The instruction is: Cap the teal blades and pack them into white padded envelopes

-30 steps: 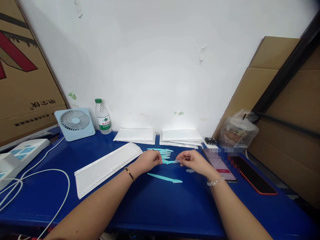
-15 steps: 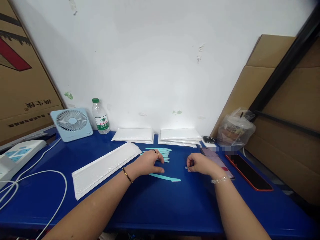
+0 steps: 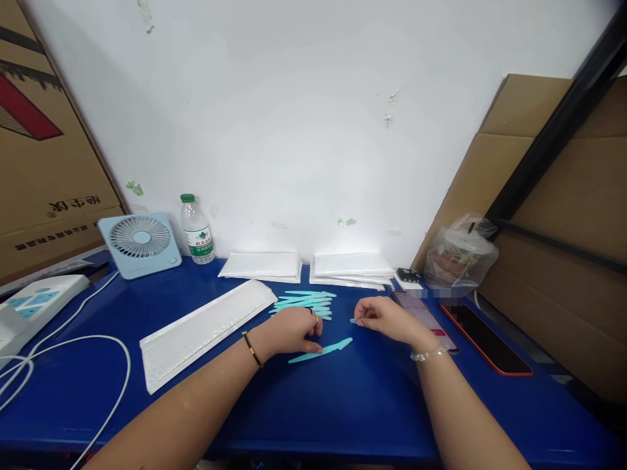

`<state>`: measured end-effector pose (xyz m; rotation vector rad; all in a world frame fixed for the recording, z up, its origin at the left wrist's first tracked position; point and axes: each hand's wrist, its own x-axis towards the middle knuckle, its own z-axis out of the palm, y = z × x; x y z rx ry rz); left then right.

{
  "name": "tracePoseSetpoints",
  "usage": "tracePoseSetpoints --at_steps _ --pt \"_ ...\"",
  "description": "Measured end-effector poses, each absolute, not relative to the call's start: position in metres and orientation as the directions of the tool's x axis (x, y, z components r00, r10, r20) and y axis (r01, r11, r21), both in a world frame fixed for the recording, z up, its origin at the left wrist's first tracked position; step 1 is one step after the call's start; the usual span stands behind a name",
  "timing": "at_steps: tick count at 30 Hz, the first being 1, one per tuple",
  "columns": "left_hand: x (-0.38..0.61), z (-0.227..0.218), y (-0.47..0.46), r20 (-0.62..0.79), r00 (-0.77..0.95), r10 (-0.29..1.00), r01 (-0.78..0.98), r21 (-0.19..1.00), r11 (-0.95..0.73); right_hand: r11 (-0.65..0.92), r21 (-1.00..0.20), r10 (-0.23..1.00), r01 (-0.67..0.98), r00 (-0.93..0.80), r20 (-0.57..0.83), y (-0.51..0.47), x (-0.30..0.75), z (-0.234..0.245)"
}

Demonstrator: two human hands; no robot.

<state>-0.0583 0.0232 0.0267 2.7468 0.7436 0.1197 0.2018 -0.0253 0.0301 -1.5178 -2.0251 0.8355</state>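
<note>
My left hand (image 3: 292, 329) rests on the blue table (image 3: 313, 405) with its fingers curled down onto a long turquoise plastic blade-shaped piece (image 3: 321, 350) that lies tilted. My right hand (image 3: 383, 318) hovers just to the right, pinching a small pale clear piece (image 3: 353, 320) between thumb and fingers. Behind my left hand lies a pile of several more turquoise pieces (image 3: 306, 301). A long white padded pack (image 3: 206, 329) lies to the left of my left arm.
Two stacks of white packs (image 3: 262, 266) (image 3: 353, 268) sit against the wall. A light blue fan (image 3: 138, 243), a water bottle (image 3: 196, 230) and white cables (image 3: 68, 365) are at left. Two phones (image 3: 426, 313) (image 3: 484, 339) and a plastic bag (image 3: 460, 254) lie at right.
Both hands let go of the turquoise piece they held together. My left hand dropped onto the single piece on the table and turned it. My right hand picked up a small pale piece.
</note>
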Motion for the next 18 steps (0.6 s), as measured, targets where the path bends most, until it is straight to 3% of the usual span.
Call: tracePoseSetpoints --at_steps 12,18 --pt "-0.045 0.023 0.010 0.027 0.833 0.553 0.552 0.029 -0.833 0.243 -0.668 0.959 0.703 -0.277 0.058 -0.023 0.203 0.024" --pt "-0.047 0.024 0.015 0.041 0.817 0.575 0.567 0.123 -0.814 0.271 -0.659 0.944 0.702 -0.327 0.040 -0.020 0.198 0.019"
